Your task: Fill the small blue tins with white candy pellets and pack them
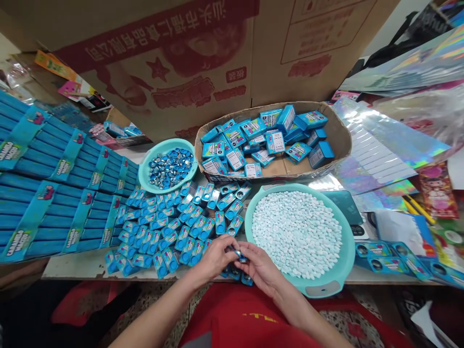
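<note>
Just over the table's front edge, my left hand [214,257] and my right hand [258,267] meet, fingers closed around a small blue candy box [239,256]. Fingers hide most of that box. To the right of my right hand sits a large turquoise basin [348,256] of pale mint-coloured candies [297,232]. Rows of small blue boxes with round openings [186,249] spread over the table left of my left hand. A few more such boxes [247,279] lie under my hands, partly hidden. Farther back is a turquoise bowl [142,176] of silver-and-blue round caps [170,169].
A cut-down cardboard tray [344,145] of blue candy boxes stands behind, against a tall carton [268,72]. Stacked blue display packs [36,208] rise at left. To the right are a phone [342,208], holographic sheets [384,150] and several blue boxes [387,265].
</note>
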